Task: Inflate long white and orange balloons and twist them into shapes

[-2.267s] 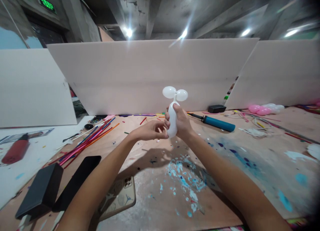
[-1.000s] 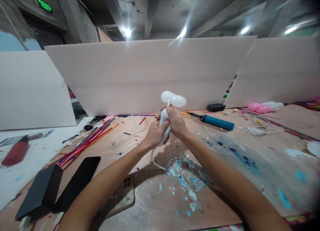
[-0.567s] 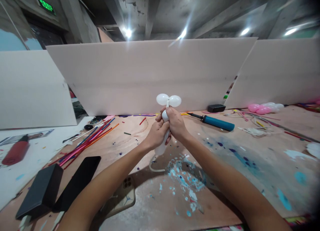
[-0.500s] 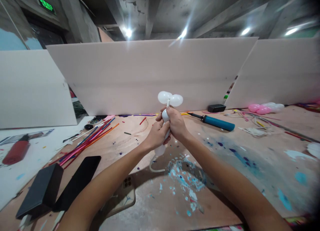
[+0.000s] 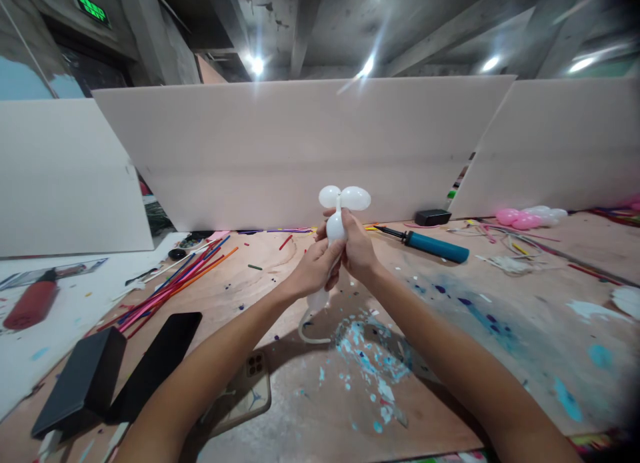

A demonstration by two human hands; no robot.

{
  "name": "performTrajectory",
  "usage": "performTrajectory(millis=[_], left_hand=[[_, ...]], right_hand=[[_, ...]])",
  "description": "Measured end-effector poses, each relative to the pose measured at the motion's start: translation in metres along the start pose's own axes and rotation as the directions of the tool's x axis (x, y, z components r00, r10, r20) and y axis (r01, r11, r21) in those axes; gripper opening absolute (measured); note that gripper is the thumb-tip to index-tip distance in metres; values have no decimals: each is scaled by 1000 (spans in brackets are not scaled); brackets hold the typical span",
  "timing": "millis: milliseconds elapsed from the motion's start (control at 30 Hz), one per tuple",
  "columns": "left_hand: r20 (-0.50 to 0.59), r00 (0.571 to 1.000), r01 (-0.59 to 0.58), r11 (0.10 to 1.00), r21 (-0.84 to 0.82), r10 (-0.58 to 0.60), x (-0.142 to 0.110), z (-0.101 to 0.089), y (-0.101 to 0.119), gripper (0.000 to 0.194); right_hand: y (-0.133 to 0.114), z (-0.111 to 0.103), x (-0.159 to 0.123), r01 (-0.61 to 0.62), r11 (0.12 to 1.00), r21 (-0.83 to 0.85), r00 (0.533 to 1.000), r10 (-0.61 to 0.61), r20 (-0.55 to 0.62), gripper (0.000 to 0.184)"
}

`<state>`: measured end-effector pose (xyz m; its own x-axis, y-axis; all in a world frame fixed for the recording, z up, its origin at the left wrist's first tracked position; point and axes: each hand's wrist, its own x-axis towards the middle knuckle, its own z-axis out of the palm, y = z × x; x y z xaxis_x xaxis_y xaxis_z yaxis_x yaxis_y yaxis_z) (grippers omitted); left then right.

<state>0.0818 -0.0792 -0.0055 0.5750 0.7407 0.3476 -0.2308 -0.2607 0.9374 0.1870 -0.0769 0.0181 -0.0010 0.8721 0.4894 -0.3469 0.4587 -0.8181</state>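
A white modelling balloon (image 5: 336,228) stands roughly upright between my hands above the table. Two rounded bubbles branch left and right at its top, joined to a thin neck. My left hand (image 5: 317,263) is wrapped round the balloon's body, thumb across its front. Higher up, my right hand (image 5: 357,246) grips it from the right side, close under the neck; some of its fingers are hidden behind the balloon. Below the hands, the balloon's lower part narrows into a thin uninflated tail that curls near the tabletop.
A blue hand pump (image 5: 435,245) lies at right, near a black box (image 5: 433,217). Pink and white balloons (image 5: 525,217) rest further right. Uninflated coloured balloons (image 5: 175,283), a black slab (image 5: 155,366), a dark box (image 5: 83,379) and a phone (image 5: 245,396) lie at left. White panels (image 5: 300,149) stand behind.
The balloon has turned slightly, so its top bubbles sit a little further right and the neck and round bubble below show more. My right hand's fingers have shifted slightly.
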Motion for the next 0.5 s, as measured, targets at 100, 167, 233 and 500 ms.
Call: performTrajectory(millis=[100, 167, 233, 500], left_hand=[[83, 996, 13, 999, 30, -15, 0, -7, 5, 57], [88, 996, 19, 999, 33, -22, 1, -12, 6, 58], [68, 996, 50, 999, 21, -51, 2, -16, 5, 56], [95, 992, 91, 996, -23, -89, 6, -25, -5, 53]], right_hand=[[-4, -1, -1, -90, 996, -10, 996, 90, -2, 48], [-5, -3, 0, -114, 993, -26, 993, 114, 6, 49], [-3, -6, 2, -86, 996, -38, 996, 87, 20, 49], [8, -8, 7, -89, 996, -30, 994, 91, 60, 55]])
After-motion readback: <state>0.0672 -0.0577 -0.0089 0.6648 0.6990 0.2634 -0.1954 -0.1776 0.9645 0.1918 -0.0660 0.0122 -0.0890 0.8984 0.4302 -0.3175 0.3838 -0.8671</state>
